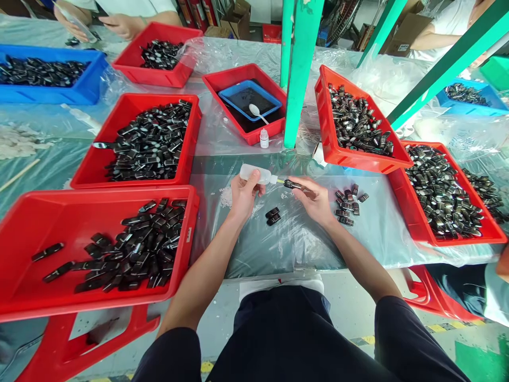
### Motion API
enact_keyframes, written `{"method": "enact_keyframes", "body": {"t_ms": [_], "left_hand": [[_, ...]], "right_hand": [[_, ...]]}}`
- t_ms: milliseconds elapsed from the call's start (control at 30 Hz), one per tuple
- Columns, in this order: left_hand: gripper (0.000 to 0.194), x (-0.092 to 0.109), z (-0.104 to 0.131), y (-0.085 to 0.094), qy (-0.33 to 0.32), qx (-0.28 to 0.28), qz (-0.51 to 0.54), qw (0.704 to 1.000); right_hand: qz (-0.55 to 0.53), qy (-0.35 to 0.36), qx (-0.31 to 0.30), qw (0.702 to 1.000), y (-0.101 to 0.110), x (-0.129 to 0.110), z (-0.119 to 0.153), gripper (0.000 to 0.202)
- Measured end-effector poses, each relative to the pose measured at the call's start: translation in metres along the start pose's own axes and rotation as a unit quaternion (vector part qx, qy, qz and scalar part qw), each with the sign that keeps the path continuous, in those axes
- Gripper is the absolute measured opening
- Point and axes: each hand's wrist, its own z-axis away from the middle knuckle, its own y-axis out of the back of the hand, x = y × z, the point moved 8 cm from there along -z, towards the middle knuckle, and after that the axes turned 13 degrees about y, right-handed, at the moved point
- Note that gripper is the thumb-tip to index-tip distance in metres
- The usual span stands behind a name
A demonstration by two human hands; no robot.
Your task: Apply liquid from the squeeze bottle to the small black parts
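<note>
Nearest me, loose black pieces (273, 216) lie on the sheeted table (262, 254), with a small cluster (349, 204) off to the right. Just beyond, my left hand (244, 197) grips a squeeze bottle (250, 173), its nozzle (280, 181) at or just beside the black piece (292, 184) pinched in my right hand (316, 200). I'd judge that piece midway; farther off, a red bin (194, 132) holds many more, finished or waiting, I can't tell.

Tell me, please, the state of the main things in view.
Left hand: closed around squeeze bottle.
Right hand: pinching one black part.
Squeeze bottle: tipped sideways, aimed toward that part.
Small bottle: upright, unheld.
White spoon: lying down, unheld.
Near left red bin: partly filled.
</note>
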Motion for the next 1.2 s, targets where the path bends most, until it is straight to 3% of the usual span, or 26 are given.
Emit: {"method": "enact_keyframes", "body": {"t_ms": [333,633,767,867,967,1067,1200], "left_hand": [[0.049,0.001,0.002,-0.002,0.018,-0.009,0.017,1.0],[0.042,-0.004,-0.008,0.011,0.057,0.042,0.061,0.996],[0.045,-0.005,-0.012,0.02,0.083,0.079,0.115,0.987],[0.047,-0.004,-0.013,0.021,0.097,0.074,0.141,0.982],[0.046,-0.003,-0.012,0.019,0.103,0.066,0.155,0.98],[0.046,-0.005,-0.013,0.017,0.107,0.056,0.162,0.979],[0.044,-0.01,-0.015,0.016,0.115,0.048,0.165,0.978]], "right_hand": [[0.003,-0.016,0.006,1.0,0.0,-0.004,0.0,0.043],[0.033,-0.051,0.036,0.997,0.01,0.01,0.001,0.038],[0.058,-0.033,-0.077,0.995,-0.012,0.01,0.006,0.036],[0.108,0.022,-0.185,0.976,-0.037,0.006,0.015,0.031],[0.145,0.068,-0.252,0.954,-0.052,0.002,0.023,0.028],[0.159,0.081,-0.283,0.942,-0.057,0.001,0.025,0.028],[0.165,0.07,-0.253,0.951,-0.049,0.001,0.016,0.031]]}}
